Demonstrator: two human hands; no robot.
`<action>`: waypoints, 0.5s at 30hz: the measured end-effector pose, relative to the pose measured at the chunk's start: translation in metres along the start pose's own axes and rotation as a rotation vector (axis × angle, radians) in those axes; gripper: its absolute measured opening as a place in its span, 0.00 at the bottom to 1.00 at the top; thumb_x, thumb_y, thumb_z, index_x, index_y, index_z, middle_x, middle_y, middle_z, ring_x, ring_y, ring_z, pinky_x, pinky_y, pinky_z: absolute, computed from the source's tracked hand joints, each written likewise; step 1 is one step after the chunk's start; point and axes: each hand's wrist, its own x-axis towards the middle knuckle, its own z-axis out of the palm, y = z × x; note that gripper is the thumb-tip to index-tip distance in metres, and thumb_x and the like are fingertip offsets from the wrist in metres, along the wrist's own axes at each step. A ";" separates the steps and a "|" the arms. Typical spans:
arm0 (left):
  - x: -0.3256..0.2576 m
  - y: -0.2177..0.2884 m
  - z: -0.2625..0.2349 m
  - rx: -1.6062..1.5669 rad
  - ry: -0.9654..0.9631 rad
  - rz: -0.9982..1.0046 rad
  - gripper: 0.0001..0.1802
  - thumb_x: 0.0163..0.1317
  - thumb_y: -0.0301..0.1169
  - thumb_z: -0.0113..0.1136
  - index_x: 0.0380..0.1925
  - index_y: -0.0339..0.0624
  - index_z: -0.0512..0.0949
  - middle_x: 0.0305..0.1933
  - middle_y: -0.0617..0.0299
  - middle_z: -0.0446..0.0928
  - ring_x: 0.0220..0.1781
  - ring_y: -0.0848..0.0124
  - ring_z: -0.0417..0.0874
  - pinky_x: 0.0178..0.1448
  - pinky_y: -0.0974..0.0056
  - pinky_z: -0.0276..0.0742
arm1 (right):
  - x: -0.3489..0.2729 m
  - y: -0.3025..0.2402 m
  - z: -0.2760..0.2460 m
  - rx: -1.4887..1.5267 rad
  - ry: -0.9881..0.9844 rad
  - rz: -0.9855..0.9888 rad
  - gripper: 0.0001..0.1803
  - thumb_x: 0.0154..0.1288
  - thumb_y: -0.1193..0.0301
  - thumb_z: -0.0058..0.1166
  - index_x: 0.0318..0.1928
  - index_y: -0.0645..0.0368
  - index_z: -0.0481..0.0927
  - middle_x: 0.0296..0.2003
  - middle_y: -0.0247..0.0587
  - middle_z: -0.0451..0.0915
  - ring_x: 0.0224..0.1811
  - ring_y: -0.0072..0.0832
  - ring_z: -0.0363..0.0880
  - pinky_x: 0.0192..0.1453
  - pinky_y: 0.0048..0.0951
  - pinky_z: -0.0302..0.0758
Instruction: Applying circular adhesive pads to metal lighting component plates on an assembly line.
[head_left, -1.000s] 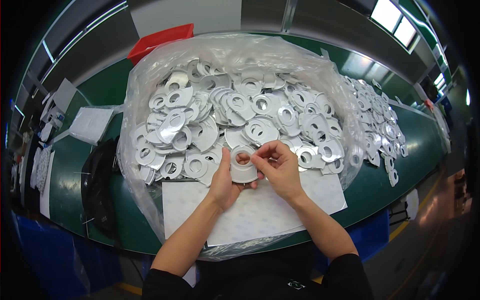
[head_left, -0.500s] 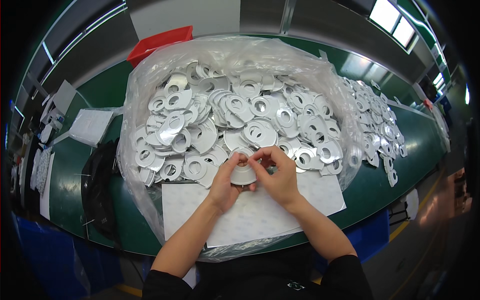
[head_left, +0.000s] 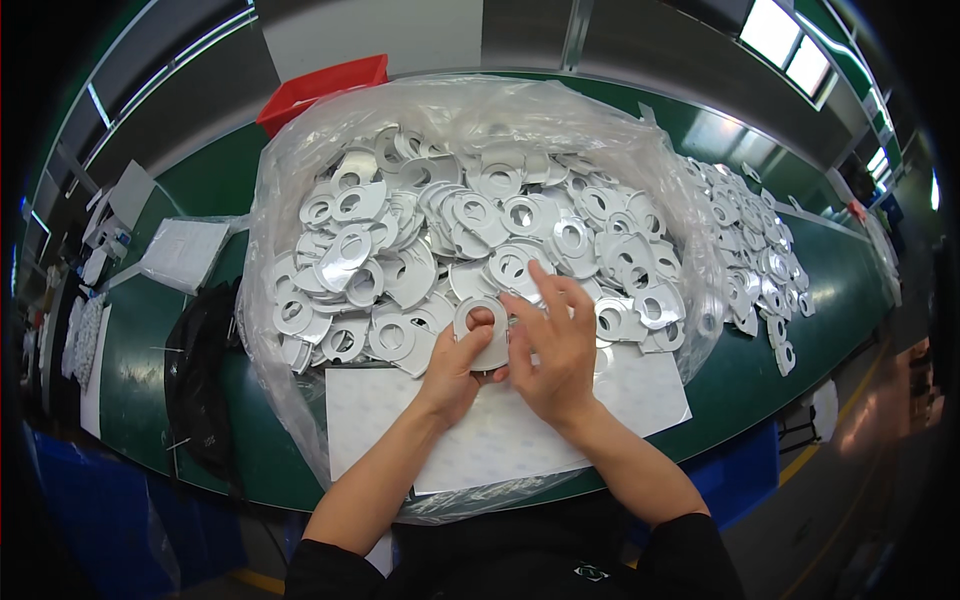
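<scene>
My left hand grips a light grey plastic part with a round hole, thumb across its face at the hole. Beside its right edge is my right hand, with the fingers spread and raised; whether a fingertip touches the part I cannot tell. Both hands are above a sheet of white paper with faint printing. Just beyond them lies a big heap of similar grey ring-shaped parts, piled in a clear plastic bag with its sides folded open.
A red bin stands behind the bag at the far left. More grey parts lie spread on the green table to the right. On the left are a black bag and a white wrapped packet.
My right hand has let go of the part's edge, its fingers opening upward. The part has turned more upright in my left hand.
</scene>
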 end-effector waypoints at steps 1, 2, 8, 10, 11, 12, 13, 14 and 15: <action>-0.001 0.000 0.001 0.020 0.004 0.001 0.07 0.65 0.32 0.48 0.42 0.46 0.68 0.40 0.63 0.75 0.35 0.74 0.76 0.29 0.69 0.71 | 0.000 0.001 0.001 0.001 0.000 0.000 0.18 0.48 0.78 0.57 0.44 0.57 0.80 0.39 0.40 0.81 0.49 0.38 0.74 0.49 0.35 0.70; -0.001 0.000 0.000 0.021 0.005 0.002 0.07 0.65 0.32 0.48 0.42 0.46 0.68 0.40 0.63 0.75 0.35 0.74 0.76 0.29 0.69 0.71 | -0.001 0.004 0.004 0.234 -0.043 0.189 0.17 0.50 0.78 0.57 0.44 0.57 0.81 0.37 0.40 0.81 0.48 0.36 0.74 0.47 0.34 0.71; -0.004 -0.001 0.004 0.167 -0.100 -0.021 0.12 0.67 0.36 0.47 0.45 0.43 0.70 0.38 0.62 0.76 0.35 0.75 0.77 0.31 0.71 0.72 | -0.008 0.021 0.008 0.994 -0.296 0.795 0.09 0.61 0.78 0.53 0.41 0.68 0.79 0.30 0.41 0.79 0.20 0.18 0.75 0.20 0.18 0.71; -0.005 -0.001 0.006 0.210 -0.114 -0.019 0.13 0.67 0.36 0.48 0.47 0.42 0.70 0.37 0.62 0.76 0.33 0.76 0.77 0.30 0.72 0.71 | -0.006 0.020 0.006 0.981 -0.311 0.866 0.07 0.60 0.78 0.54 0.38 0.70 0.79 0.23 0.38 0.78 0.17 0.19 0.74 0.20 0.20 0.71; -0.004 -0.002 0.006 0.211 -0.114 -0.019 0.13 0.67 0.36 0.48 0.47 0.42 0.70 0.37 0.62 0.76 0.33 0.76 0.77 0.30 0.72 0.71 | -0.004 0.019 0.004 0.982 -0.310 0.866 0.07 0.60 0.78 0.54 0.38 0.70 0.79 0.23 0.38 0.78 0.17 0.19 0.74 0.20 0.20 0.71; -0.004 -0.003 0.005 0.251 -0.134 -0.007 0.17 0.69 0.42 0.45 0.47 0.42 0.70 0.37 0.62 0.76 0.32 0.76 0.77 0.29 0.73 0.71 | -0.002 0.017 0.002 0.948 -0.307 0.858 0.06 0.60 0.78 0.55 0.36 0.69 0.79 0.23 0.38 0.79 0.17 0.19 0.75 0.19 0.20 0.71; -0.003 -0.004 0.005 0.290 -0.154 0.005 0.21 0.70 0.48 0.42 0.47 0.42 0.71 0.37 0.62 0.76 0.31 0.76 0.77 0.29 0.73 0.70 | -0.001 0.016 0.001 0.915 -0.303 0.850 0.05 0.60 0.77 0.56 0.34 0.69 0.78 0.23 0.38 0.79 0.18 0.19 0.75 0.19 0.20 0.71; -0.003 -0.006 0.001 0.291 -0.153 0.005 0.21 0.70 0.48 0.42 0.47 0.42 0.71 0.37 0.62 0.76 0.31 0.76 0.77 0.29 0.73 0.70 | -0.001 0.016 0.001 0.915 -0.303 0.851 0.05 0.60 0.77 0.56 0.34 0.69 0.78 0.23 0.38 0.79 0.18 0.19 0.75 0.19 0.20 0.71; -0.001 -0.009 -0.002 0.226 -0.191 -0.019 0.30 0.68 0.56 0.34 0.47 0.42 0.71 0.36 0.62 0.76 0.30 0.77 0.77 0.28 0.74 0.70 | -0.001 0.016 0.001 0.925 -0.311 0.870 0.05 0.60 0.76 0.56 0.31 0.67 0.77 0.23 0.38 0.79 0.18 0.18 0.75 0.19 0.20 0.71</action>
